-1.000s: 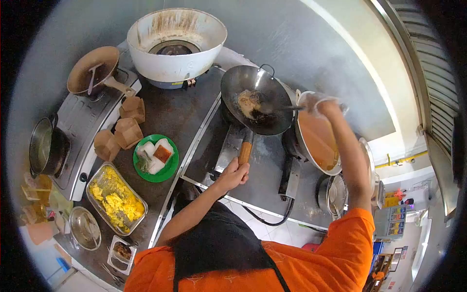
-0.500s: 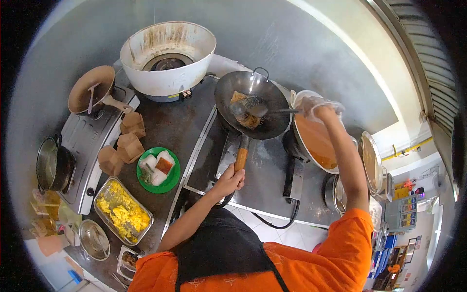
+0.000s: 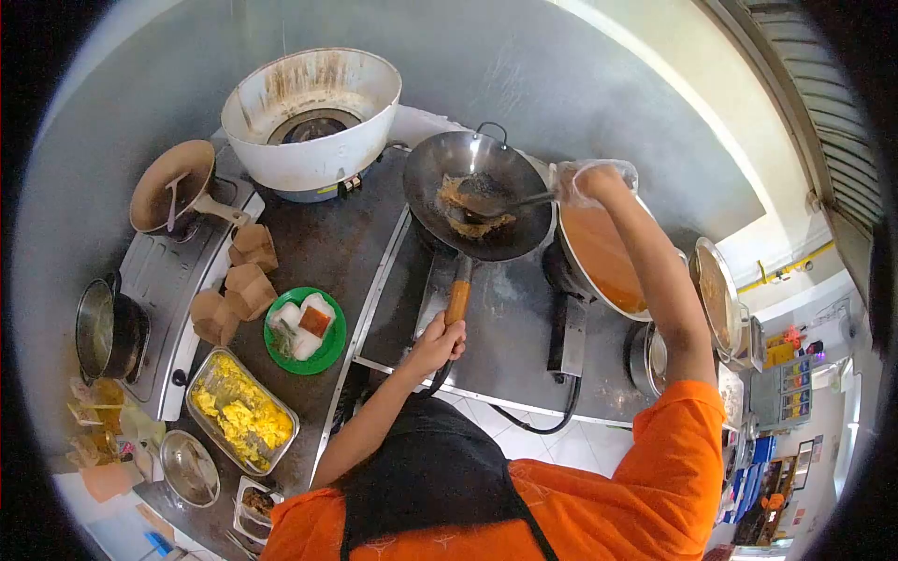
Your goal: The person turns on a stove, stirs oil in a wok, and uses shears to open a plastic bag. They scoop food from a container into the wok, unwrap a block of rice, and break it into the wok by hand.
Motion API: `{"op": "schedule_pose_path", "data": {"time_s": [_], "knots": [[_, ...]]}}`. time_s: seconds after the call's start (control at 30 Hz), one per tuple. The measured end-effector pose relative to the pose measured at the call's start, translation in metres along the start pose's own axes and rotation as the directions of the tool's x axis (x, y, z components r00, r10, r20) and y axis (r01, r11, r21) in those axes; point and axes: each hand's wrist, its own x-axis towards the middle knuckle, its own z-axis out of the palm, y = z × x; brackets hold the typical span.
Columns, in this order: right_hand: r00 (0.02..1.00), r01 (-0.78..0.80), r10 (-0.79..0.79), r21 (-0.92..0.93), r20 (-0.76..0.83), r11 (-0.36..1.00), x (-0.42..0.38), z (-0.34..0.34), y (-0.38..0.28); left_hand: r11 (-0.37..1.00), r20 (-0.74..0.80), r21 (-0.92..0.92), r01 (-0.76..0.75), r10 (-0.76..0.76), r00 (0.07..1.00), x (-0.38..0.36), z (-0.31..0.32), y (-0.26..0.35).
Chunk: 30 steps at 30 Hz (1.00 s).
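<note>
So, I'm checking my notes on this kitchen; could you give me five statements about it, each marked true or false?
1. The left hand grips the wooden handle of the wok. True.
2. The right hand is bare. False: clear plastic covers the right hand.
3. The right hand holds a ladle whose scoop is in the wok. True.
4. The yellow food is in the brown pan. False: the yellow food is in a metal tray; the brown pan has a spatula in it.
5. The green plate is near the metal tray. True.
</note>
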Motion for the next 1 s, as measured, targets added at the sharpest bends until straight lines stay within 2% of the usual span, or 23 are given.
{"op": "schedule_pose_path", "data": {"time_s": [0.03,0.1,0.13,0.17,0.23,0.27,0.3,0.37,0.4,0.43,0.5,0.53,0.57,0.63,0.67,0.7,0.77,0.8,0.83,0.9,0.93,0.97,1.0], "knots": [[1.0,0.007,-0.007,-0.002,-0.004,1.0,0.003,-0.009,0.003,1.0,0.004,0.009,-0.002,0.002,1.0,-0.001,-0.001,0.002],[0.987,0.144,-0.122,-0.239,0.105,0.96,-0.001,-0.025,0.01,1.0,-0.013,-0.009,-0.002,0.002,1.0,0.001,-0.001,-0.002],[0.993,0.121,-0.121,-0.144,0.007,0.982,-0.007,-0.022,0.002,1.0,-0.013,-0.016,-0.004,0.003,1.0,0.003,-0.001,-0.003],[0.993,0.116,-0.116,-0.14,0.011,0.983,-0.016,-0.019,-0.003,1.0,-0.007,-0.013,0.001,-0.001,1.0,0.004,0.0,-0.005],[1.0,-0.001,0.005,0.142,-0.029,0.99,-0.039,-0.027,-0.013,1.0,-0.014,-0.013,0.007,-0.007,1.0,0.005,0.001,-0.006],[0.968,0.252,-0.25,0.219,-0.036,0.943,0.001,-0.003,0.012,1.0,-0.016,-0.016,0.004,-0.005,1.0,0.006,0.001,-0.006],[0.966,0.258,-0.256,0.217,-0.036,0.942,0.007,-0.012,0.014,1.0,-0.019,-0.013,0.012,-0.012,1.0,0.005,0.001,-0.005],[0.944,0.104,-0.082,-0.053,0.32,0.993,0.006,-0.026,0.017,1.0,-0.023,-0.012,0.024,-0.024,0.999,0.003,0.001,-0.005],[0.991,0.064,-0.056,-0.063,0.119,0.996,0.003,-0.017,0.014,1.0,-0.016,-0.018,0.023,-0.024,1.0,0.003,0.0,-0.005],[0.991,0.061,-0.053,-0.063,0.122,0.996,-0.001,-0.004,0.012,0.999,-0.008,-0.026,0.023,-0.024,1.0,0.003,0.001,-0.006],[0.985,0.173,-0.168,0.22,-0.042,0.96,-0.002,0.009,0.006,0.999,-0.011,-0.026,0.025,-0.025,1.0,0.002,0.003,-0.008],[0.95,0.311,-0.313,0.148,-0.015,0.939,0.001,0.003,0.01,1.0,-0.018,-0.022,0.022,-0.022,1.0,0.003,0.0,-0.007],[0.947,0.32,-0.321,0.145,-0.02,0.936,0.007,-0.005,0.012,1.0,-0.027,-0.023,0.017,-0.018,0.999,0.004,-0.001,-0.006],[0.923,0.255,-0.239,-0.014,0.301,0.967,0.006,-0.018,0.023,1.0,-0.019,-0.013,0.017,-0.017,1.0,0.006,0.0,-0.01],[0.981,0.139,-0.137,-0.004,0.14,0.99,0.017,-0.002,0.019,1.0,-0.008,-0.003,0.017,-0.017,1.0,0.009,0.001,-0.01],[0.982,0.127,-0.126,0.005,0.143,0.992,0.023,0.018,0.022,1.0,-0.003,-0.012,0.021,-0.021,1.0,0.009,0.002,-0.011],[0.938,0.316,-0.294,0.104,-0.184,0.943,0.031,0.049,0.028,1.0,0.002,-0.017,0.02,-0.02,1.0,0.01,0.002,-0.009],[0.865,0.424,-0.362,0.121,-0.346,0.898,0.034,0.054,0.026,0.999,-0.005,-0.017,0.029,-0.029,1.0,0.009,0.001,-0.009],[0.862,0.432,-0.372,0.116,-0.345,0.894,0.023,0.035,0.021,0.999,-0.016,-0.022,0.038,-0.038,0.999,0.007,0.001,-0.01],[0.977,0.181,-0.18,0.0,0.117,0.983,-0.018,-0.018,0.012,0.999,-0.033,-0.026,0.038,-0.039,0.999,0.006,0.004,-0.013],[0.999,0.031,-0.03,0.027,-0.029,0.999,-0.002,0.006,0.007,0.999,-0.038,-0.017,0.036,-0.037,0.999,0.008,0.004,-0.011],[0.999,0.022,-0.021,0.036,-0.026,0.999,-0.002,0.014,0.005,0.999,-0.031,-0.008,0.041,-0.041,0.999,0.006,0.003,-0.011],[0.993,0.119,-0.115,0.167,-0.033,0.979,-0.005,0.017,0.0,0.999,-0.038,-0.006,0.035,-0.035,0.999,0.003,0.005,-0.008]]}}
